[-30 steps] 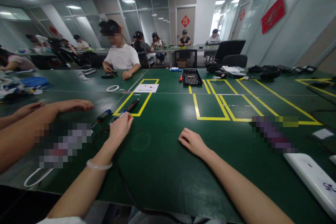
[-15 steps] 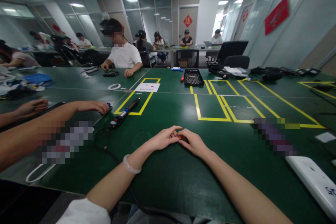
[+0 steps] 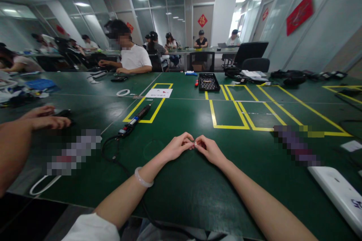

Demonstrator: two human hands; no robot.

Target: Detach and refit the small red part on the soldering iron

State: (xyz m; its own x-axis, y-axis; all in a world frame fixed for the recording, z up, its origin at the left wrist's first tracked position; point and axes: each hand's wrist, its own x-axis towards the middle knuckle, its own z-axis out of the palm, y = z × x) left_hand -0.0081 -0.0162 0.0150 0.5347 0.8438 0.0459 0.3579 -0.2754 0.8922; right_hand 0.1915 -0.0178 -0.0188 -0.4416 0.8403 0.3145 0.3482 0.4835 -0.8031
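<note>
Both of my hands meet above the green table, fingertips almost touching. Between them is a small red-and-white piece (image 3: 194, 144), too tiny to tell its kind. My left hand (image 3: 179, 147), with a pale bangle (image 3: 143, 177) on its wrist, is closed in a pinch at the piece's left side. From the other side my right hand (image 3: 208, 148) pinches it too, thumb and forefinger together. Left of my hands, a pen-shaped electric screwdriver (image 3: 137, 120) lies on the table, its tip within a yellow taped frame and its cable (image 3: 120, 162) trailing toward me.
A black tray of small parts (image 3: 209, 83) stands at the back, with a red tool (image 3: 197, 83) beside it. A printed sheet (image 3: 158, 93) lies farther left. At right is a white power strip (image 3: 335, 196). A co-worker's hands (image 3: 51, 120) are at the left edge.
My fingers have shifted around the small piece, and its red-and-white part now shows where an orange spot showed before. The near co-worker's arm at left has drawn back leftward.
</note>
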